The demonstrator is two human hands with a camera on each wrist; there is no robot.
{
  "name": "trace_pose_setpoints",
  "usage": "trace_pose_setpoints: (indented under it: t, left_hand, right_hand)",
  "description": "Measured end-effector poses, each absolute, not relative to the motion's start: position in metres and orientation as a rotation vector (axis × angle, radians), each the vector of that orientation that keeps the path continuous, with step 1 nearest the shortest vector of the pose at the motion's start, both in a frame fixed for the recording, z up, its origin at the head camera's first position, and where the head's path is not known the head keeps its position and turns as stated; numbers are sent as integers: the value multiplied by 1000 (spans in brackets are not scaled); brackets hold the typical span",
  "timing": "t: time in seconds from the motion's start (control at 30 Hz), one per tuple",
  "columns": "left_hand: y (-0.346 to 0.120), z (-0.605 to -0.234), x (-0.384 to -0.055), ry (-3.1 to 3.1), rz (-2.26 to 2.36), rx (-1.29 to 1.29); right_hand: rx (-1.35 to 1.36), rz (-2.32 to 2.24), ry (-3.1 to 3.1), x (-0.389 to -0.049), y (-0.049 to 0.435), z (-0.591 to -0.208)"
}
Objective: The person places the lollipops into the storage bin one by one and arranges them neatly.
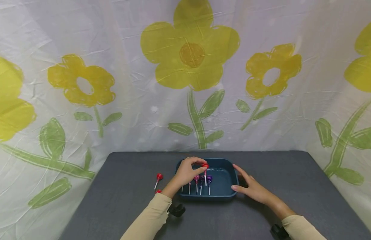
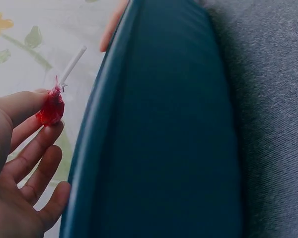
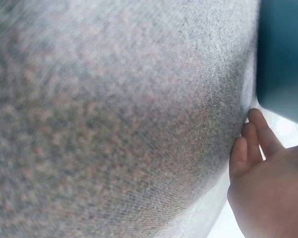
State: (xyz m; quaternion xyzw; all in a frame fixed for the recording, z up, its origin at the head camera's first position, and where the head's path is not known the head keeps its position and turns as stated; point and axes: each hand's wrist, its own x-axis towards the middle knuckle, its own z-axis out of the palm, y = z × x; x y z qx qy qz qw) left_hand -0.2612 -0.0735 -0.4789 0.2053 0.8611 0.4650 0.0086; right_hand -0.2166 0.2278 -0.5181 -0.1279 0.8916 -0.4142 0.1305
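My left hand (image 1: 187, 171) pinches a red-wrapped lollipop (image 1: 205, 165) by its candy end, between thumb and fingertips, over the blue tray (image 1: 223, 196). In the left wrist view the white stick of this lollipop (image 2: 52, 109) points up and away from the fingers. Inside the tray, a pink lollipop (image 1: 196, 178) and a purple lollipop (image 1: 209, 179) lie in a row with several others, sticks toward me; the left hand hides part of the row. At the tray's right side, my right hand (image 1: 253, 189) rests with thumb and fingers spread along the rim.
Left of the tray, a red lollipop (image 1: 159, 176) lies on the dark grey table (image 1: 122, 193). Another red lollipop (image 1: 158, 191) shows partly behind the left forearm. A white curtain (image 1: 137, 110) with yellow flowers hangs behind the table.
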Motion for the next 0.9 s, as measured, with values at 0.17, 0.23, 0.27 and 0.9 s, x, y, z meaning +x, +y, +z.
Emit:
trace_pose_setpoints:
  t: [0.17,0.23,0.27,0.9]
  left_hand:
    - [-69,-484,-262,2677,1466,647]
    - [-68,-486,-262,2675,1467,649]
    - [-67,-487,-263,2678,1469,650]
    - [-46,-502,-266,2750,1364,635]
  right_hand:
    - [-367,-1204,2592,-216,227,-517]
    - [-369,-1207,2591,-216,227,-517]
    - [-369,-1209,2591,-216,227,-517]
    - [-337,-1200,2588,-217,226,-516]
